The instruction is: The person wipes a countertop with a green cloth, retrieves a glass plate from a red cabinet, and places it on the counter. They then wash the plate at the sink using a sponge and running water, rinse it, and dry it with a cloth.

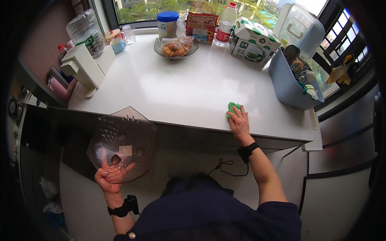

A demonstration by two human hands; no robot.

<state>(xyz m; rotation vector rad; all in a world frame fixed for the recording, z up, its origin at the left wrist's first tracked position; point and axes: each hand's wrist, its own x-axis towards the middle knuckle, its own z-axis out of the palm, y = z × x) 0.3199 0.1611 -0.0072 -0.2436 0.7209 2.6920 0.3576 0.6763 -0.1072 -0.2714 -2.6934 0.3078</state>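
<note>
My left hand [107, 183] grips a translucent smoky dish [137, 128] by its lower edge, thumb on the near side. The fingers show blurred through the dish. It is tilted up in front of the counter's front edge and bears moulded patterns and a small square sticker [125, 150]. At the right, my right hand [240, 124] presses a crumpled green cloth [231, 109] flat onto the white countertop [181, 93], near the front edge. Part of the cloth is hidden under the fingers. Each wrist wears a black strap with a small device.
A water dispenser [86, 64] with a big bottle and a blue mug [118, 45] stand back left. Along the window are a glass bowl [159, 49] with bagged food, a blue-lidded tub [167, 25], a water bottle [224, 27] and a carton [253, 49]. A blue utensil box [286, 84] stands right.
</note>
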